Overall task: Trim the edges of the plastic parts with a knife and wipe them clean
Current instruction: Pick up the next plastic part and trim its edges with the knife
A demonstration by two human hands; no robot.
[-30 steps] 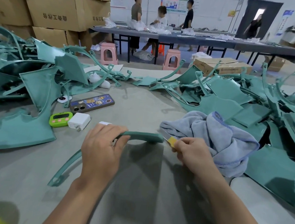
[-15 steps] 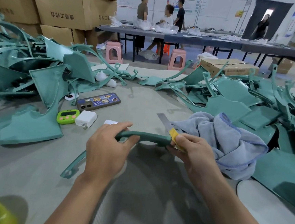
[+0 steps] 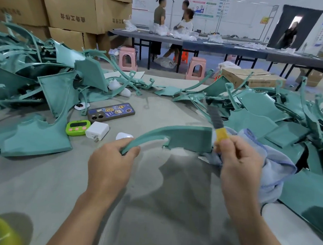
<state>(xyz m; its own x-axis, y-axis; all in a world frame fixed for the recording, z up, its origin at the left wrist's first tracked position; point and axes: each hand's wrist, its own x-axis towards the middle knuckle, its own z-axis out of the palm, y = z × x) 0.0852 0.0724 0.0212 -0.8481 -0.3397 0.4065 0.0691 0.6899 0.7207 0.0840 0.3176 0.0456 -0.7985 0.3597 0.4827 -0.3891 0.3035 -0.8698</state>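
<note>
Grey cloth covers the work surface (image 3: pixel 34 179), and piles of teal plastic parts (image 3: pixel 265 110) lie on both sides. Left hand (image 3: pixel 112 165) grips the thin curved end of one plastic part (image 3: pixel 186 137), with the fingers curled around it, and holds it above the surface. Right hand (image 3: pixel 240 164) pinches the knife (image 3: pixel 216 123) at its yellow handle, just beside the wide end of the part, with the blade pointing up and away. A blue towel (image 3: pixel 275 167) lies under the right hand. A phone (image 3: pixel 110 112), a green timer (image 3: pixel 77 127) and a white charger (image 3: pixel 97 130) lie near.

bare mat (image 3: pixel 151 189) — part piles (image 3: pixel 34 76) flanking
</note>
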